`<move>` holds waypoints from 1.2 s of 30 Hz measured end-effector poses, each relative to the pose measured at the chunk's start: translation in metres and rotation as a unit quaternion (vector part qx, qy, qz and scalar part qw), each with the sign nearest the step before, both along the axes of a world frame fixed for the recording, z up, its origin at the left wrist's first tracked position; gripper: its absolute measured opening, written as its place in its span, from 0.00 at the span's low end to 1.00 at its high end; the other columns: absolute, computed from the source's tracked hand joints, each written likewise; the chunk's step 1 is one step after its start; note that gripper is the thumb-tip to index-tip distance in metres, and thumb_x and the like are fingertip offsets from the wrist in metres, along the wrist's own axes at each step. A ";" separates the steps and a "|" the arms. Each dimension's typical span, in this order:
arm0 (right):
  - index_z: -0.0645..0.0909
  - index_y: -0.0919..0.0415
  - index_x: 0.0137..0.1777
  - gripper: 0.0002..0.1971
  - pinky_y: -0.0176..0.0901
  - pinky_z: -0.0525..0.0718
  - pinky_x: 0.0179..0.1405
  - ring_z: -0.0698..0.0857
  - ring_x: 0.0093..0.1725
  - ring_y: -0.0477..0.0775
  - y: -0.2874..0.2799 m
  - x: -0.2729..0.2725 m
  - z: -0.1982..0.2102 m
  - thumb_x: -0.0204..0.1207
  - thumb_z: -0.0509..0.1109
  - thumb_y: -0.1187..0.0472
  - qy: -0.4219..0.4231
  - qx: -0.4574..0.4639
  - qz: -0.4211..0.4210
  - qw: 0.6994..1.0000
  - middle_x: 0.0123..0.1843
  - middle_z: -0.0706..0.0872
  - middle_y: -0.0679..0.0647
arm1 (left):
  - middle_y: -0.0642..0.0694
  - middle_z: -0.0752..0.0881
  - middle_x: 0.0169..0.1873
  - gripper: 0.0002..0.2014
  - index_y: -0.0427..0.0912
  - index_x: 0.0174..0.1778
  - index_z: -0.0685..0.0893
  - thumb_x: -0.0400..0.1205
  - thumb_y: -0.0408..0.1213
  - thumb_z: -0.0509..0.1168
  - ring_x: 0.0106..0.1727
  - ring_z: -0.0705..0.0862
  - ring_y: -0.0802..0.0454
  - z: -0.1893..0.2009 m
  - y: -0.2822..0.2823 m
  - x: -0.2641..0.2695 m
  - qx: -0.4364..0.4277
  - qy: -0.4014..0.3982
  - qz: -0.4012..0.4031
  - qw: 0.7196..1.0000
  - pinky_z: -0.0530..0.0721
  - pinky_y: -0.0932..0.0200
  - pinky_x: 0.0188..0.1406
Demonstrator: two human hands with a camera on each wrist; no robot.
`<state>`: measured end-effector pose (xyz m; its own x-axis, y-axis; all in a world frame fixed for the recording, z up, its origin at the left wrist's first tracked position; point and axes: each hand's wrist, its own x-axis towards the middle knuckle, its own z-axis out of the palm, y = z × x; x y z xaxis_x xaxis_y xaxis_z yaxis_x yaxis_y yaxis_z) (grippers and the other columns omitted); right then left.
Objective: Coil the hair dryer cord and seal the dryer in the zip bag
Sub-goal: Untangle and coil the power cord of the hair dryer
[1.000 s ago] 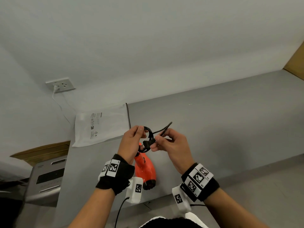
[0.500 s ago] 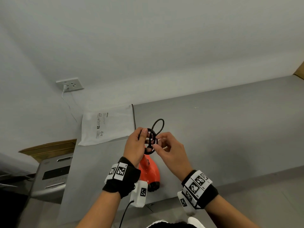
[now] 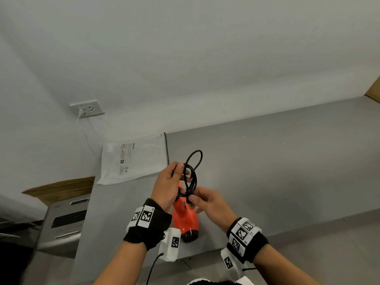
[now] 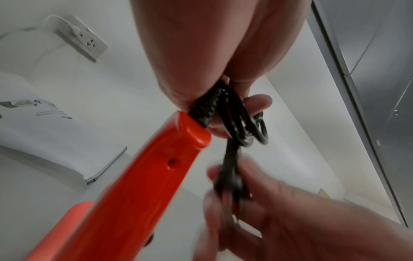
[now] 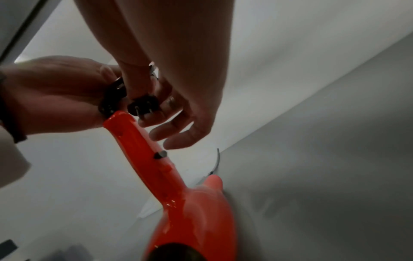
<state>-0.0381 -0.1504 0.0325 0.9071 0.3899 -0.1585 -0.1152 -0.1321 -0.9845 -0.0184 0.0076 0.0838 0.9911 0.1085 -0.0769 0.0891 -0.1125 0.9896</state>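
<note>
The black cord is being held in several loops above the grey tabletop, with one larger loop standing up past the fingers. The coil is being pinched at its upper edge by the left hand, whose thumb and fingers are being curled round the strands. The plug at the cord's end is being gripped between the thumb and fingers of the right hand, just below the coil, while its other fingers are being left loosely spread. The orange hair dryer is being hung by its cord beneath both hands, its handle pointing up toward them; whether it is touching the tabletop cannot be told. The white zip bag is lying flat on the tabletop beyond the left hand, apart from the dryer
</note>
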 end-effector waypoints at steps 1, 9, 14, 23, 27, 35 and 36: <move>0.87 0.55 0.49 0.04 0.45 0.85 0.39 0.87 0.38 0.51 -0.005 -0.001 -0.006 0.82 0.70 0.62 -0.004 -0.036 0.004 0.999 0.38 0.90 0.50 | 0.47 0.87 0.39 0.15 0.39 0.46 0.84 0.91 0.42 0.58 0.40 0.86 0.53 -0.001 0.004 0.001 0.016 -0.006 0.011 1.000 0.83 0.53 0.30; 0.83 0.47 0.44 0.06 0.45 0.80 0.46 0.88 0.51 0.59 -0.057 -0.031 -0.083 0.73 0.69 0.47 0.024 -0.445 0.125 0.886 0.46 0.87 0.50 | 0.48 0.81 0.31 0.17 0.38 0.43 0.82 0.92 0.42 0.56 0.26 0.77 0.57 -0.002 0.020 0.010 -0.011 0.000 0.070 0.997 0.77 0.56 0.27; 0.83 0.49 0.55 0.13 0.49 0.82 0.54 0.87 0.60 0.63 -0.063 -0.044 -0.086 0.75 0.68 0.45 -0.010 -0.486 0.112 0.867 0.59 0.89 0.55 | 0.48 0.76 0.30 0.14 0.41 0.42 0.78 0.92 0.40 0.55 0.23 0.72 0.56 0.004 0.011 0.012 -0.081 0.012 0.076 0.994 0.75 0.60 0.22; 0.80 0.57 0.43 0.09 0.53 0.82 0.46 0.84 0.46 0.58 -0.100 -0.048 -0.015 0.77 0.70 0.51 -0.129 -0.374 0.118 0.911 0.44 0.83 0.52 | 0.55 0.70 0.20 0.15 0.45 0.37 0.81 0.91 0.43 0.60 0.19 0.65 0.59 -0.006 0.031 0.028 -0.152 -0.010 0.117 0.981 0.69 0.65 0.17; 0.83 0.55 0.45 0.05 0.46 0.86 0.45 0.87 0.44 0.48 -0.117 -0.046 0.034 0.75 0.75 0.55 -0.202 -0.212 -0.032 0.956 0.44 0.88 0.47 | 0.49 0.87 0.26 0.16 0.44 0.39 0.81 0.91 0.44 0.59 0.17 0.66 0.59 -0.004 0.034 0.026 -0.141 -0.015 0.100 0.985 0.68 0.66 0.17; 0.73 0.74 0.47 0.07 0.58 0.87 0.56 0.93 0.47 0.67 -0.062 -0.022 0.100 0.80 0.70 0.74 -0.085 0.124 -0.143 0.978 0.42 0.90 0.74 | 0.37 0.95 0.39 0.16 0.40 0.43 0.79 0.92 0.44 0.56 0.23 0.84 0.54 0.010 0.006 0.017 -0.148 0.013 0.030 0.988 0.75 0.66 0.20; 0.76 0.73 0.48 0.06 0.58 0.89 0.51 0.92 0.42 0.68 -0.049 -0.017 0.098 0.80 0.71 0.72 -0.089 0.094 -0.136 0.982 0.40 0.89 0.74 | 0.39 0.95 0.39 0.16 0.41 0.42 0.78 0.92 0.44 0.55 0.26 0.87 0.53 0.013 0.001 0.015 -0.152 0.020 0.018 0.988 0.76 0.66 0.21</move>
<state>-0.0554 -0.1996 0.1301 0.9886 0.1370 0.0633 0.0547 0.0651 -0.9964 -0.0032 0.0081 0.0970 0.9823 0.1100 -0.1514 0.1282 0.1943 0.9725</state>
